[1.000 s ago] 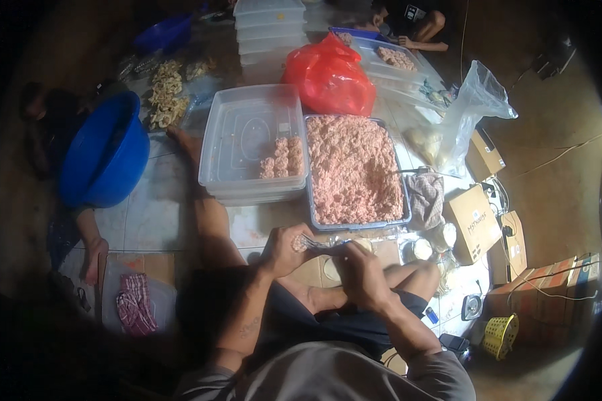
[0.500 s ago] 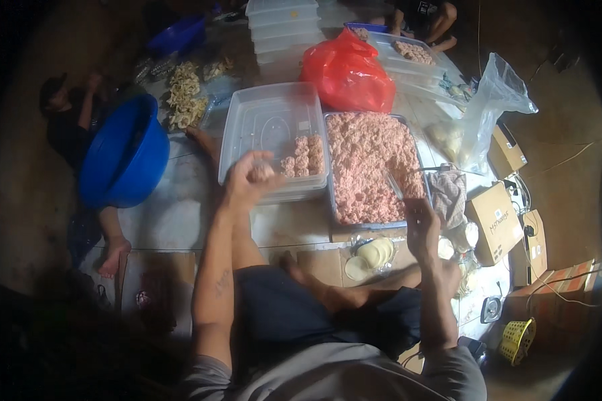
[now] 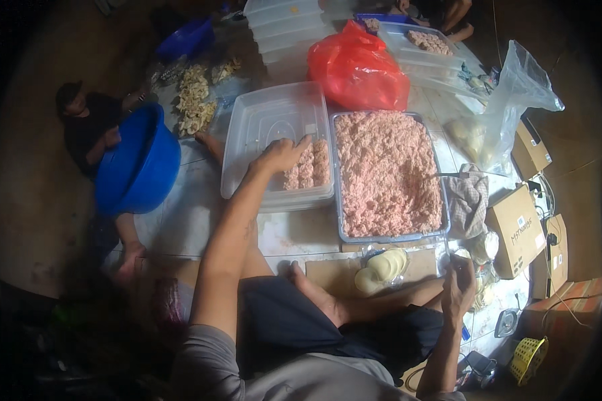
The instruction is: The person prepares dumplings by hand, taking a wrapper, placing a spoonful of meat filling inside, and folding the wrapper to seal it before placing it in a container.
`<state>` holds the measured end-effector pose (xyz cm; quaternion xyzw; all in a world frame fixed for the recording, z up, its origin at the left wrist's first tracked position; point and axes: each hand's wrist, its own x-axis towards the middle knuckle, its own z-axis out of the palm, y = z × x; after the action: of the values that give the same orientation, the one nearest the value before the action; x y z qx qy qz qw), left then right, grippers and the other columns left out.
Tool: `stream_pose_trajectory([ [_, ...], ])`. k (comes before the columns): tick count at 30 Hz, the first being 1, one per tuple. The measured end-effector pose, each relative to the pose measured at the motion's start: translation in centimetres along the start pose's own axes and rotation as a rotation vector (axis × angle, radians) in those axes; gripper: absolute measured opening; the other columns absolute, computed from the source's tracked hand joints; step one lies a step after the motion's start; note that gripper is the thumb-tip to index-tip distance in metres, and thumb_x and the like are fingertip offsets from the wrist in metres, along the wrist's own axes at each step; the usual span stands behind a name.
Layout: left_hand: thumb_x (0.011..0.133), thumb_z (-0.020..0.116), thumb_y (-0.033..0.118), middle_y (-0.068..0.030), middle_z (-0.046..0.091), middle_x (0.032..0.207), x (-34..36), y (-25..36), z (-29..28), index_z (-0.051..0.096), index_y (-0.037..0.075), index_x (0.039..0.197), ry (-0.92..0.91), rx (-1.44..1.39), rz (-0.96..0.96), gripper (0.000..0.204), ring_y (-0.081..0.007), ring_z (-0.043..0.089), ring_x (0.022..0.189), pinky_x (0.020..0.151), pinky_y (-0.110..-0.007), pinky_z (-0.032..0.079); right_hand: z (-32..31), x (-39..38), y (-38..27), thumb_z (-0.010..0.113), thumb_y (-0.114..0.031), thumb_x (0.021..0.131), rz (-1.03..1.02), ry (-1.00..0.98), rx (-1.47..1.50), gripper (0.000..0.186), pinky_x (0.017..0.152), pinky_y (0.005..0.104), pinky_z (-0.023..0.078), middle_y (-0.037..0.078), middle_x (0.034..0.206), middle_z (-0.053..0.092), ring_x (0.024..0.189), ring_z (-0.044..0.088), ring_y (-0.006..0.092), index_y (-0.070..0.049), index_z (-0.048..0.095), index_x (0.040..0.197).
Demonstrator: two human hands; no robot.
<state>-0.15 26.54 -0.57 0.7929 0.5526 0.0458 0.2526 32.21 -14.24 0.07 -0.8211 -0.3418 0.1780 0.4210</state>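
My left hand point(image 3: 282, 156) reaches into a clear plastic box point(image 3: 247, 134), curled over short rows of meat balls point(image 3: 308, 170). Its palm side and whatever lies under the fingers are hidden. My right hand point(image 3: 459, 287) is lower right, near my knee, fingers closed around a thin, narrow utensil point(image 3: 447, 248) that points up and is hard to make out. Between the hands stands a blue-rimmed tray point(image 3: 340, 230) full of pink minced meat mixture point(image 3: 384, 177). Pale round wrappers point(image 3: 384, 266) lie on plastic in front of it.
A red plastic bag point(image 3: 360, 70) stands behind the tray. To the right are a checked cloth point(image 3: 470, 200), a clear bag point(image 3: 512, 113) and cardboard boxes point(image 3: 517, 230). At left, a person point(image 3: 90, 123) sits by a blue tub point(image 3: 140, 167). Stacked clear boxes point(image 3: 284, 33) stand at the back.
My left hand, which held a meat ball at the box's near edge, has moved farther in over the rows. My right hand has drawn back from the tray toward my knee.
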Motion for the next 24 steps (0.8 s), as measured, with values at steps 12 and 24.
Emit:
stream_pose_trajectory([
  [12, 0.089, 0.078, 0.009, -0.0052, 0.072, 0.086, -17.3, 5.4, 6.3, 0.070, 0.001, 0.093, 0.416, -0.781, 0.365, 0.012, -0.0083, 0.063, 0.076, 0.075, -0.029, 0.054, 5.2, 5.8, -6.4, 0.059, -0.015, 0.097, -0.562, -0.213, -0.117, 0.015, 0.072, 0.0458, 0.052, 0.021, 0.089, 0.068, 0.085, 0.066, 0.0427, -0.001, 0.066, 0.095],
  [24, 0.085, 0.070, 0.022, -0.0216, 0.055, 0.132, -22.9, 8.6, 29.9, 0.055, -0.002, 0.128, 0.325, 0.056, 0.513, 0.052, -0.0381, 0.059, 0.108, 0.097, -0.051, 0.046, 22.7, 12.2, -8.5, 0.056, -0.015, 0.097, -1.337, -0.216, -0.995, 0.016, 0.087, 0.0341, 0.041, 0.006, 0.090, 0.070, 0.084, 0.062, 0.0204, -0.014, 0.070, 0.090],
])
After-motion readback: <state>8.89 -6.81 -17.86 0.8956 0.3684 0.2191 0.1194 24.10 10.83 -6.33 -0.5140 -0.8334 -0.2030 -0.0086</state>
